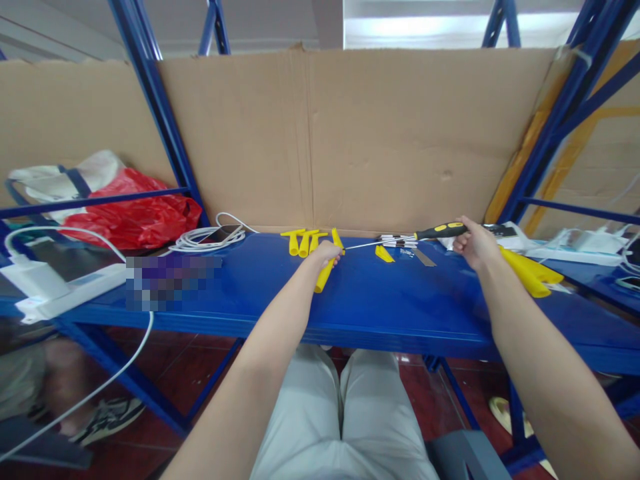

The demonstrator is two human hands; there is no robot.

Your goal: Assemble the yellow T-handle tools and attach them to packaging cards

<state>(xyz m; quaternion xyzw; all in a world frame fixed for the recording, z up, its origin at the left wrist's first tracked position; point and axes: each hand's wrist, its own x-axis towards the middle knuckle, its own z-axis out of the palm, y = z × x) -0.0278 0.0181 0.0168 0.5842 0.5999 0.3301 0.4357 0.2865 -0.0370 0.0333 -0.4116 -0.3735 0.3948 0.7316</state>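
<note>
My left hand (330, 255) is closed around a yellow plastic handle-like piece (325, 277), whose tube end sticks out below the fist and whose upper tip shows above it. My right hand (473, 243) grips the end of a screwdriver (443, 231) with a black and yellow handle. Its long metal shaft points left, with the tip at the yellow piece beside my left fingers; whether it sits in a screw is too small to see. Behind my left hand stand several similar yellow pieces (303, 245). A small loose yellow part (384, 254) lies under the shaft.
Small screws (407, 253), a flat grey strip (424, 257) and striped packets (397, 241) lie mid-table. Larger yellow pieces (533, 272) are beside my right forearm. Left are a power strip (80, 290), coiled white cable (207, 238) and red bag (140, 210). Cardboard (380, 140) stands behind.
</note>
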